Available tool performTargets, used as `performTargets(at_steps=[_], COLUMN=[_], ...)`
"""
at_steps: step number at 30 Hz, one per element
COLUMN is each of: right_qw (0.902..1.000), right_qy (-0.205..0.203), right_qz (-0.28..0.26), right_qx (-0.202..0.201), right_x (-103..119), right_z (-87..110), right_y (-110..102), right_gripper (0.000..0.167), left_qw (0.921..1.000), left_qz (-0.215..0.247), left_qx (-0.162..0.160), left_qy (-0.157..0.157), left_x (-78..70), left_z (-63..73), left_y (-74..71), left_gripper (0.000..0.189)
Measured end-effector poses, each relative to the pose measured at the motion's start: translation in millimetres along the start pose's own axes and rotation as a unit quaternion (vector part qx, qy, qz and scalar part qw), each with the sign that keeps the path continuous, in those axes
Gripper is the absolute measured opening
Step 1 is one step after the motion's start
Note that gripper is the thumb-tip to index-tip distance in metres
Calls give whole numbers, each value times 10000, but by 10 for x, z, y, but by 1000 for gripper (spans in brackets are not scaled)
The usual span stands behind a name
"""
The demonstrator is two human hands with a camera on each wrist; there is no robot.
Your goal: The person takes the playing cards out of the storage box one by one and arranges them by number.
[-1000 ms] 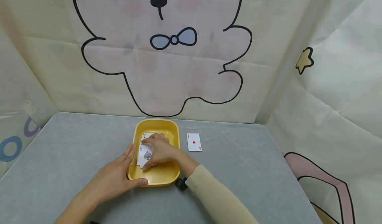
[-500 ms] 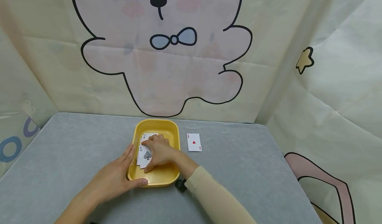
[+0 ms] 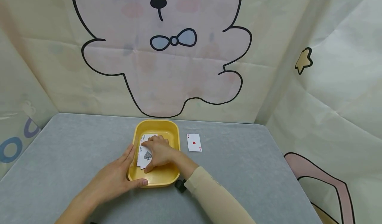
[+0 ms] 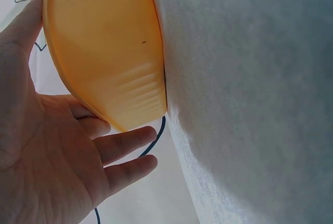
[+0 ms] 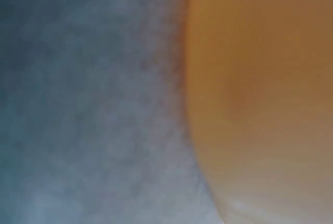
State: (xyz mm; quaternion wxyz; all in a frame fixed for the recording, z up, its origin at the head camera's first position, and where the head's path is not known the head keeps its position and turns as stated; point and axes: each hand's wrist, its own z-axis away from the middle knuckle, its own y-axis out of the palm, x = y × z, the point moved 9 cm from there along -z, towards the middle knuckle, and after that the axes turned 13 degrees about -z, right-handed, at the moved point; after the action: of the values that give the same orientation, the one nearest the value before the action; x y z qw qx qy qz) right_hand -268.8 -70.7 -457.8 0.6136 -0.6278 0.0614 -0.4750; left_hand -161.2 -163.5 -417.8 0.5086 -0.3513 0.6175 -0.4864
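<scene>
A yellow tray (image 3: 161, 181) stands on the grey table with several playing cards in its left part. The ace of spades (image 3: 146, 155) lies face up on other cards, of which a white corner (image 3: 144, 138) shows above it. My right hand (image 3: 159, 152) reaches into the tray, its bent fingers and thumb at the ace's upper and lower edges, gripping it; the palm hides the right part. My left hand (image 3: 119, 171) rests on the tray's left side with straight fingers, the thumb on the near rim. The left wrist view shows those fingers against the tray's outer wall (image 4: 104, 41).
An ace of hearts (image 3: 194, 142) lies face up on the table (image 3: 238, 171), right of the tray. A small black object (image 3: 180, 185) sits by the right wrist. A printed cloth with a bear drawing (image 3: 176, 84) hangs behind the table; more cloth (image 3: 334, 94) hangs at the right.
My right thumb and fingers have shifted very slightly over the cards in the tray. The left hand, the tray and the ace of hearts stay in place.
</scene>
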Motion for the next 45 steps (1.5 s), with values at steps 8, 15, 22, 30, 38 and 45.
performTargets(at_steps=[8, 15, 22, 30, 38, 45], right_qw=[9999, 9996, 9976, 9951, 9931, 9931], right_qy=[-88, -135, -240, -290, -298, -448], right_qz=[38, -222, -618, -914, -1076, -953], right_qx=[-55, -142, -196, -252, -364, -517], right_x=[37, 43, 64, 91, 103, 112], right_z=[42, 81, 166, 283, 393, 482], right_y=[-26, -76, -198, -345, -478, -603], right_gripper=[95, 97, 95, 92, 94, 93], left_qw=[10000, 10000, 10000, 9999, 9998, 9998], left_qz=[56, 59, 56, 55, 54, 88], left_qx=[-20, -58, -26, 116, 180, 168], left_qy=[-4, 32, 29, -12, -37, -84], left_x=[-10, -20, -14, -2, 0, 12], left_z=[9, 10, 10, 18, 11, 0], left_y=[6, 11, 23, 39, 34, 30], left_gripper=[125, 124, 126, 127, 128, 128])
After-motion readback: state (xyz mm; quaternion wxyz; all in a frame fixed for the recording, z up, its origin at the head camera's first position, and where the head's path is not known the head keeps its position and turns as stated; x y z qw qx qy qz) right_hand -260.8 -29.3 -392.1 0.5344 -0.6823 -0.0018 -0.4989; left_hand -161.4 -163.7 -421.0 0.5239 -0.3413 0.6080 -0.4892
